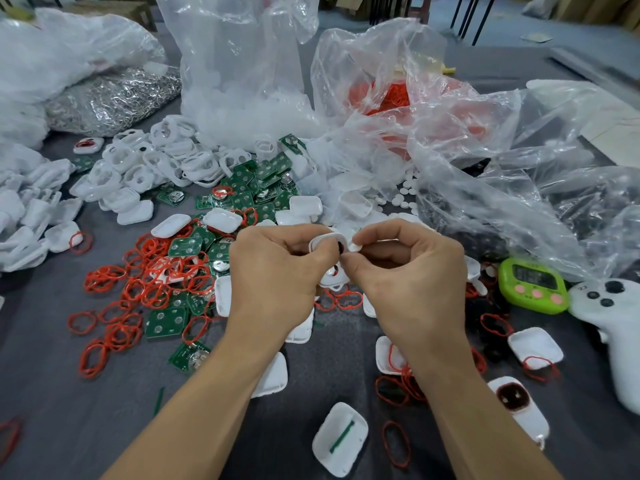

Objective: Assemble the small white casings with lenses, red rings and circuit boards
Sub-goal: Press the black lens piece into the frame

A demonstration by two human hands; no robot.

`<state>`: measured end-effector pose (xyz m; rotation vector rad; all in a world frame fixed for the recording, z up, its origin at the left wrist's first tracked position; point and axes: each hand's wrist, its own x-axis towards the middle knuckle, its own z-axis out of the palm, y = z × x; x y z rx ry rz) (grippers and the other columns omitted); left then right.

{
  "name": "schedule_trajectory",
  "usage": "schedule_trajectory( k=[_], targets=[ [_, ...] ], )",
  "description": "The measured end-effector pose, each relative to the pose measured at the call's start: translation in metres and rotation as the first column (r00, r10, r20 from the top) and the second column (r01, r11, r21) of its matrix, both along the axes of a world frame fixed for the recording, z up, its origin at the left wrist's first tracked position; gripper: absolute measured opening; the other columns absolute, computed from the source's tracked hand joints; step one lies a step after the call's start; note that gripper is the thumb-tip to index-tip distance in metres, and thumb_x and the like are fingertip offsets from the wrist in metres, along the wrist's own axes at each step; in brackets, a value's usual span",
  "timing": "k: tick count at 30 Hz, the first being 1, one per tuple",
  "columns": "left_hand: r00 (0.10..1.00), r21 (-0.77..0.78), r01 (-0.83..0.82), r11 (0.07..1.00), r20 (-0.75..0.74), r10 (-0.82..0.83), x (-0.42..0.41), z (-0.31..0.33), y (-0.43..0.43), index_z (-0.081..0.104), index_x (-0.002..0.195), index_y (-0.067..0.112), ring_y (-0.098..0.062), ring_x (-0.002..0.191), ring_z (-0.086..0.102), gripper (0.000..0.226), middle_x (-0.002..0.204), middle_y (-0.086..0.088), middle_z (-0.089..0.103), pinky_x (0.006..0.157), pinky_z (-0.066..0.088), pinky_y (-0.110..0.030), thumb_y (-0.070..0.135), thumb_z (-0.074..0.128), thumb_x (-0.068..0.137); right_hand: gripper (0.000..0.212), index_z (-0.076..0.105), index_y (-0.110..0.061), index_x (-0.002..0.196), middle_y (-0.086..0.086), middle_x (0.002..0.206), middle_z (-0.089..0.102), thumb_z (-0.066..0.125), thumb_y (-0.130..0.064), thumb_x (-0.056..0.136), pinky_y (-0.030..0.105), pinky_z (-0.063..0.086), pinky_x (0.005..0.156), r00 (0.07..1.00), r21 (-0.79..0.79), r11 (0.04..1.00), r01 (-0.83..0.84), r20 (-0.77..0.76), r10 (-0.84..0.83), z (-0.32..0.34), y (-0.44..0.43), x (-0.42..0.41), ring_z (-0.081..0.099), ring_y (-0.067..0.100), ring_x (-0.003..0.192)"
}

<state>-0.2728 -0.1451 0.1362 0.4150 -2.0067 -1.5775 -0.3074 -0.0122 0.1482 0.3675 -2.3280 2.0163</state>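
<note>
Here, white casing (321,242) w/ red ring (340,246), left grip (277,268) holding it, right grip (408,271) pinching lens (355,246)

Your far right: green timer (533,285) lying face up, touching a white handheld controller (613,327) just beside it. Back left: bag of silvery metal bits (114,98). Crumpled clear plastic bags (485,140) span the back and right. Grey table (69,393) underneath. Cardboard boxes (588,8) behind.
</note>
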Motion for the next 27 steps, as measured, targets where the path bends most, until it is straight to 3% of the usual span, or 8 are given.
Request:
schedule_trajectory(
  k=[4,7,10,13,16,19,24,27],
  targets=[
    [0.998,-0.063,-0.035,0.997,0.045,0.038,-0.001,-0.003,0.001,0.078,0.073,0.042,-0.011,0.047,0.053,0.017,0.053,0.000,0.067,0.044,0.048,-0.034,0.027,0.071,0.075,0.020,0.074,-0.022,0.076,-0.008,0.065,0.075,0.087,-0.007,0.075,0.021,0.056,0.056,1.000,0.010,1.000,0.016,0.013,-0.016,-0.004,-0.003,0.000,0.073,0.009,0.059],
    [0.989,0.237,0.084,0.968,0.102,-0.111,-0.002,0.001,0.003,0.082,0.076,0.030,-0.012,0.057,0.064,0.021,0.068,-0.004,0.074,0.049,0.055,-0.032,0.020,0.072,0.090,0.019,0.075,-0.020,0.078,-0.006,0.069,0.077,0.087,-0.005,0.076,0.020,0.056,0.059,0.999,-0.067,0.997,0.034,0.037,-0.031,-0.004,-0.004,-0.004,0.075,0.010,0.064],
    [0.889,0.550,0.334,0.766,0.086,-0.450,-0.001,0.004,-0.004,0.082,0.103,0.023,-0.018,0.096,0.075,0.022,0.107,-0.003,0.079,0.073,0.063,-0.033,0.027,0.062,0.097,0.019,0.076,-0.018,0.077,-0.002,0.078,0.079,0.084,-0.001,0.078,0.024,0.060,0.065,0.996,-0.161,0.987,0.015,0.086,-0.002,-0.002,-0.002,-0.009,0.077,0.016,0.071],
    [0.759,0.647,0.516,0.561,-0.043,-0.649,0.000,0.001,-0.016,0.066,0.135,0.013,-0.028,0.123,0.064,0.039,0.136,-0.011,0.067,0.094,0.058,-0.051,0.031,0.054,0.102,0.015,0.076,-0.017,0.078,0.004,0.082,0.080,0.083,-0.004,0.081,0.038,0.064,0.072,0.988,-0.227,0.974,-0.002,0.150,0.037,-0.001,-0.001,-0.009,0.078,0.025,0.077],
    [0.773,0.719,0.484,0.499,-0.084,-0.629,-0.001,0.003,-0.021,0.075,0.122,0.016,-0.023,0.111,0.070,0.038,0.123,-0.007,0.073,0.080,0.062,-0.040,0.033,0.068,0.089,0.012,0.077,-0.013,0.079,0.010,0.079,0.079,0.082,-0.003,0.083,0.039,0.064,0.070,0.981,-0.286,0.958,0.004,0.188,0.053,0.001,-0.002,-0.009,0.078,0.030,0.074],
    [0.838,0.744,0.386,0.545,-0.036,-0.545,-0.002,0.003,-0.021,0.081,0.101,0.013,-0.023,0.099,0.074,0.024,0.110,-0.011,0.077,0.068,0.063,-0.031,0.026,0.067,0.087,0.010,0.074,-0.007,0.080,0.017,0.074,0.077,0.077,0.001,0.086,0.027,0.060,0.062,0.973,-0.378,0.925,0.032,0.223,0.058,0.004,0.000,-0.011,0.077,0.030,0.065],
    [0.896,0.761,0.240,0.603,0.065,-0.440,-0.006,0.001,-0.017,0.069,0.117,0.004,-0.027,0.103,0.076,0.024,0.111,-0.018,0.077,0.065,0.063,-0.030,0.013,0.051,0.105,0.016,0.075,-0.011,0.087,0.012,0.071,0.076,0.071,0.005,0.089,0.024,0.057,0.059,0.986,-0.289,0.957,0.016,0.162,0.032,0.001,0.007,-0.017,0.070,0.019,0.058],
    [0.902,0.838,0.222,0.499,0.017,-0.431,-0.006,0.003,-0.016,0.064,0.124,0.000,-0.029,0.110,0.073,0.034,0.120,-0.020,0.073,0.077,0.065,-0.038,0.023,0.045,0.107,0.024,0.079,-0.019,0.088,0.005,0.068,0.075,0.070,0.004,0.089,0.020,0.049,0.053,0.989,-0.163,0.986,-0.034,0.137,0.057,-0.002,0.007,-0.019,0.060,0.012,0.051]
  ],
)
